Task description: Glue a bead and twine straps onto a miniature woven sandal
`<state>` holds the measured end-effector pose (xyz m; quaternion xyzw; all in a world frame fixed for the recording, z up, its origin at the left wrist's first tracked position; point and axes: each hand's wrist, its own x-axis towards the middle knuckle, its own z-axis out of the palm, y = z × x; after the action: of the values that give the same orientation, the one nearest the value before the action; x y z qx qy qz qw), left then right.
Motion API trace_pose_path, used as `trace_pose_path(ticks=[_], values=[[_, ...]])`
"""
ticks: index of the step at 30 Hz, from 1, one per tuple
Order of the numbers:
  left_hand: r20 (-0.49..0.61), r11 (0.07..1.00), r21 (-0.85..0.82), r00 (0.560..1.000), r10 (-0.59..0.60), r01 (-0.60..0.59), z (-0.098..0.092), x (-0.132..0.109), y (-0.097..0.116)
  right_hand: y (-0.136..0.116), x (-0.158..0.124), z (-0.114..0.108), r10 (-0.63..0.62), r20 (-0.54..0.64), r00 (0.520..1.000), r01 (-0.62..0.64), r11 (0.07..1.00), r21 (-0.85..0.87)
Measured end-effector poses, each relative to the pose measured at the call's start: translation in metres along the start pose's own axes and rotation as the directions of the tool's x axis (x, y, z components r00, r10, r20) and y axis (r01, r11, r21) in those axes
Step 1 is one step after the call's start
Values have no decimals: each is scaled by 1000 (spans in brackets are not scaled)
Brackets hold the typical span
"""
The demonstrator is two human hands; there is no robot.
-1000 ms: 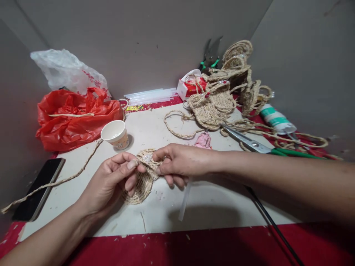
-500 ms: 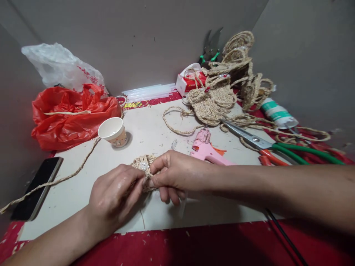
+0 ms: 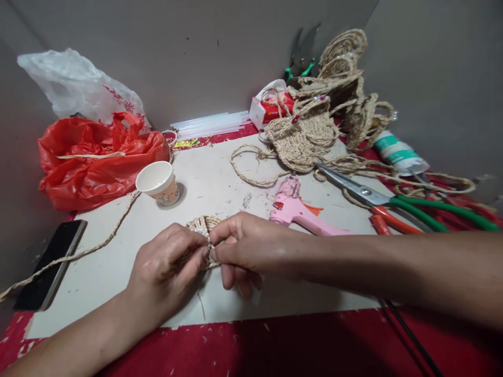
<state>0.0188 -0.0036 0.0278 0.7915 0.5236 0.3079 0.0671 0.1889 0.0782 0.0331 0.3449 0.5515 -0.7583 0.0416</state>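
Observation:
A small round piece of coiled straw braid [image 3: 205,223] lies low over the board, with clear shiny beads [image 3: 201,231] on its face. My left hand [image 3: 167,262] holds its left side, thumb and fingers closed on the edge. My right hand [image 3: 243,246] pinches at its right side, thumb against forefinger, the other fingers curled below. The fingertips of both hands meet at the piece's middle and hide much of it. Whatever small part is pinched between them cannot be made out. Beyond my right hand lies a pink glue gun [image 3: 294,209].
A paper cup [image 3: 159,183] stands near a red plastic bag [image 3: 98,173]. A phone [image 3: 51,264] lies left, a straw cord [image 3: 106,243] across it. Large shears [image 3: 369,196] and a heap of braided straw pieces [image 3: 302,139] lie right. Glue sticks [image 3: 212,124] line the back wall.
Both hands stay on the straw piece, with fingertips shifted only slightly. The view has tilted a little, so the surrounding things sit slightly differently in the picture.

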Motion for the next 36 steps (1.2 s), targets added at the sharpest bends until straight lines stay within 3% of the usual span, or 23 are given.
trace_pose_path(ticks=[6, 12, 17, 29, 36], values=[[-5, 998, 0, 998, -58, 58, -1, 1, 5, 3, -4, -4, -90, 77, 993, 85, 994, 67], [6, 999, -25, 999, -35, 35, -4, 0, 5, 5, -2, -4, -113, 114, 987, 105, 992, 75], [27, 998, -46, 999, -34, 35, -6, -1, 5, 8, -1, -4, -121, 95, 988, 116, 992, 55], [76, 967, -96, 970, -229, 236, -5, 0, 8, 8, 0, -3, -101, 75, 992, 95, 992, 79], [113, 851, -333, 913, -391, 406, -11, -1, 10, 9, 0, -2, -123, 70, 990, 116, 989, 91]])
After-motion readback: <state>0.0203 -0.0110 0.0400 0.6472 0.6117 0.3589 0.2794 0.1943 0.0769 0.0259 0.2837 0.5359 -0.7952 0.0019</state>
